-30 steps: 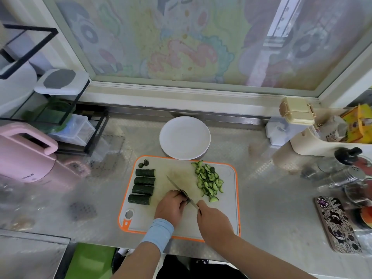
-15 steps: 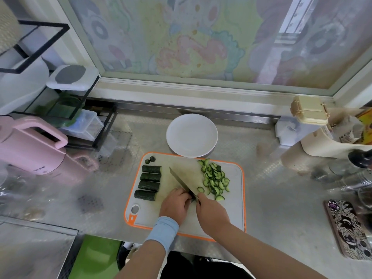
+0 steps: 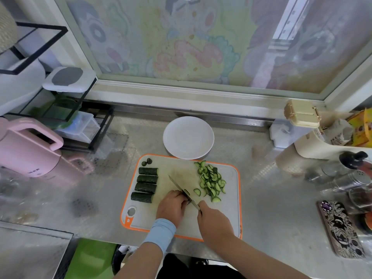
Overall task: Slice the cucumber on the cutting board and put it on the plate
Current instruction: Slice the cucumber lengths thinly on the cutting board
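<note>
Right hand (image 3: 214, 222) clamps the knife (image 3: 181, 188); left hand (image 3: 172, 205) curls right beside the blade (what it pins is hidden). Risk: blade drifts over and nicks that hand.

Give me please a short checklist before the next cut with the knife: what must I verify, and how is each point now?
1. Right hand grips the knife by its handle: ok.
2. Left hand fingertips away from the edge: cannot tell; the blade runs close against this hand.
3. Piece being cut is held firmly: cannot tell; the left hand hides it.
4. Cutting board lies flat on the counter: ok.
5. Plate is bare, just behind the board: ok.
6. Four uncut chunks lie left of the blade, slices right of it: ok.
</note>
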Tool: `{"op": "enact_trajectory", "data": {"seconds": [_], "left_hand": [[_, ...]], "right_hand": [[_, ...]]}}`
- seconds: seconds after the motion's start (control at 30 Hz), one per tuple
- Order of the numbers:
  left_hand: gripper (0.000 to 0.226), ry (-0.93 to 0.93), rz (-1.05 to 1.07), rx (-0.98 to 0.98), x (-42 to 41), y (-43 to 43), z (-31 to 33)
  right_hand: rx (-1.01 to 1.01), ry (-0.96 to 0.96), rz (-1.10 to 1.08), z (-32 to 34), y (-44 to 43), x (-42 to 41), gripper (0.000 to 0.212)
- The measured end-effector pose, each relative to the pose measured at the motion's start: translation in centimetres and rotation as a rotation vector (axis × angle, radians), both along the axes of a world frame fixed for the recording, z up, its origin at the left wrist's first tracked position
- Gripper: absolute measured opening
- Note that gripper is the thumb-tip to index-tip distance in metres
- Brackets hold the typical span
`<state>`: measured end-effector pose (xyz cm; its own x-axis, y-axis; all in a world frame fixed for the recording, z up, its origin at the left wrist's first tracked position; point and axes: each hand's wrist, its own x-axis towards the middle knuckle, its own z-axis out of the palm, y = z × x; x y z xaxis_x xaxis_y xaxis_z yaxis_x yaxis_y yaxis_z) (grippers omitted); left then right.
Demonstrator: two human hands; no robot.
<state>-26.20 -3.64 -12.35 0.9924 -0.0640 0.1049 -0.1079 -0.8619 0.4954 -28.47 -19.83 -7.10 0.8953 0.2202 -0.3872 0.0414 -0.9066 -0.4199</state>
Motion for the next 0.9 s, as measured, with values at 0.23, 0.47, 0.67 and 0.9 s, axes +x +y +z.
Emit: {"op": "enact_trajectory", "data": {"seconds": [0.23, 0.47, 0.67, 0.9], "left_hand": [[0.007, 0.014, -0.003, -0.035, -0.3, 0.2, -0.7], [0.009, 0.062, -0.005, -0.042, -0.3, 0.4, -0.6], [0.01, 0.051, 0.011, -0.039, -0.3, 0.5, -0.5], [0.011, 0.03, 0.005, -0.045, -0.3, 0.5, -0.2]], "right_hand": [[-0.014, 0.047, -0.001, -0.7, 1.1, 1.3, 0.015], [0.002, 0.037, 0.002, -0.8, 2.1, 1.9, 0.013], [0.005, -0.006, -0.012, -0.2, 1.2, 0.7, 0.013], [-0.032, 0.021, 0.017, 0.0, 0.3, -0.4, 0.008]]}}
